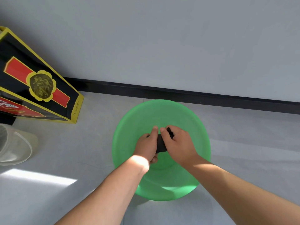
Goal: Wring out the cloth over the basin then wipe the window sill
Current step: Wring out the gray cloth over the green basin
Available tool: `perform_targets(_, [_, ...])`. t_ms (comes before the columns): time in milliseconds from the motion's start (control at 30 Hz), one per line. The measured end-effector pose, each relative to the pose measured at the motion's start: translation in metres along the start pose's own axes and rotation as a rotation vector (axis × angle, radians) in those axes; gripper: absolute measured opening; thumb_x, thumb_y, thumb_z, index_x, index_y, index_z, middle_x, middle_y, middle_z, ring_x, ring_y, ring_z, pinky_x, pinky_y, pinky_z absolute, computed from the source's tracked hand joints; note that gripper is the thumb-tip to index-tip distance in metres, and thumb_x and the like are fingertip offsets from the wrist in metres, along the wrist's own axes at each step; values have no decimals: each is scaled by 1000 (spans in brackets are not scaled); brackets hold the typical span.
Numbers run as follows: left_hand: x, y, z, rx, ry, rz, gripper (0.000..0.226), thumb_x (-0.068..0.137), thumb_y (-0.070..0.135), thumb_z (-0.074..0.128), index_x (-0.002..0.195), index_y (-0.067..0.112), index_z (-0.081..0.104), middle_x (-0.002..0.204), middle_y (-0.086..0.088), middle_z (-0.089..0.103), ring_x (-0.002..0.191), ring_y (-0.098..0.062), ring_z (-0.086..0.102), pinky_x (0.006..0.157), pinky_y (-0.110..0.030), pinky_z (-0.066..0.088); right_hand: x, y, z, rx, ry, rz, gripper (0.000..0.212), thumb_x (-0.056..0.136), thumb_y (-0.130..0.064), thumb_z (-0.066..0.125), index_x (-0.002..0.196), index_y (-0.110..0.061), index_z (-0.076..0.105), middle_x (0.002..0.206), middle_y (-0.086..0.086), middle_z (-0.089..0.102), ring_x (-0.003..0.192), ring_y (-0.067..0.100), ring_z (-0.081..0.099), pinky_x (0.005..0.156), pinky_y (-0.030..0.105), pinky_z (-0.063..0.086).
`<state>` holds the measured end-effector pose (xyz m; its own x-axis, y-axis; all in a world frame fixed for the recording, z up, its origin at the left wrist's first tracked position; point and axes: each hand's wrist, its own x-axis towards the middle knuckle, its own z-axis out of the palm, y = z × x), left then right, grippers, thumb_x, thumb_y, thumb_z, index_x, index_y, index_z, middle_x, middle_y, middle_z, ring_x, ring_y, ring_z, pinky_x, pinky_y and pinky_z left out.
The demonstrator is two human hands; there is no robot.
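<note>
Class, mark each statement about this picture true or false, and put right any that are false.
1. The left hand and the right hand both grip the dark cloth. True.
2. The cloth is held over a blue basin. False: the basin is green.
3. A black, yellow and red box stands left of the basin. True.
4. The box touches the basin. False: they stand apart, with bare floor between them.
</note>
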<state>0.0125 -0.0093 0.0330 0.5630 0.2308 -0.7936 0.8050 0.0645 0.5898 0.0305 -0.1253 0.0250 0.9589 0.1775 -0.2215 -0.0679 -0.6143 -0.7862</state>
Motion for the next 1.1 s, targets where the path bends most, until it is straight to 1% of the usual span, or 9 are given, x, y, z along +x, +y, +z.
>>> perform_targets(100, [2, 4, -5, 171, 104, 209, 44, 93, 61, 44, 114, 23, 50, 102, -6, 63, 77, -26, 61, 62, -32, 53, 12, -9, -4, 295, -78, 316, 32, 99, -33, 59, 74, -13, 61, 64, 3, 58, 55, 19, 57, 45, 32, 51])
perform_targets(200, [-3, -7, -9, 233, 68, 539, 52, 87, 54, 47, 136, 37, 43, 129, 3, 48, 109, -13, 55, 93, -33, 50, 22, -10, -17, 456, -252, 692, 29, 99, -37, 58, 82, -12, 59, 65, 6, 58, 45, 15, 52, 39, 22, 40])
perform_targets(267, [-7, -14, -8, 301, 66, 692, 50, 85, 54, 47, 129, 31, 51, 124, 8, 48, 106, -4, 52, 93, -27, 46, 25, -10, -23, 555, -368, 836, 26, 98, -37, 56, 91, -12, 59, 65, 6, 56, 41, 13, 45, 34, 18, 31])
perform_targets(333, [-9, -17, -5, 332, 132, 708, 40, 81, 62, 44, 99, 28, 56, 97, 7, 57, 85, -7, 55, 74, -29, 46, 24, -14, -23, 589, -398, 857, 25, 98, -38, 52, 89, -15, 56, 61, 5, 52, 39, 12, 38, 33, 15, 24])
perform_targets(467, [-15, -12, 2, 306, 248, 578, 49, 82, 63, 43, 64, 17, 37, 53, 4, 42, 53, -16, 39, 54, -35, 32, 20, -26, -13, 394, -270, 711, 37, 100, -41, 48, 74, -15, 49, 54, 4, 40, 40, 17, 33, 40, 21, 24])
perform_targets(667, [-12, -13, 13, 131, 167, 313, 53, 89, 59, 54, 62, 14, 52, 57, 4, 58, 57, -21, 56, 59, -31, 45, 7, -11, -4, 249, -50, 371, 53, 99, -39, 47, 56, -8, 50, 49, 3, 50, 51, 23, 47, 55, 42, 46])
perform_targets(767, [-14, -7, 17, -4, 108, 202, 50, 89, 58, 53, 64, 15, 59, 59, 1, 63, 44, -15, 53, 43, -22, 39, 3, -8, -4, 179, 4, 247, 55, 97, -41, 45, 59, -4, 57, 52, 8, 60, 53, 28, 57, 59, 46, 53])
perform_targets(933, [-9, 3, 13, -119, 23, -88, 45, 91, 55, 53, 67, 17, 53, 54, 0, 48, 29, -14, 28, 40, -13, 22, 2, -13, -11, -41, 35, -15, 54, 103, -28, 45, 51, -18, 37, 45, -3, 40, 46, 21, 38, 51, 36, 29])
perform_targets(1100, [-9, 0, 8, -116, -41, -205, 42, 90, 50, 58, 63, 21, 43, 44, 5, 30, 32, -14, 20, 42, -12, 16, -4, 1, -7, -199, -40, -185, 44, 99, -35, 36, 56, -27, 30, 50, -10, 36, 48, 19, 38, 54, 31, 24])
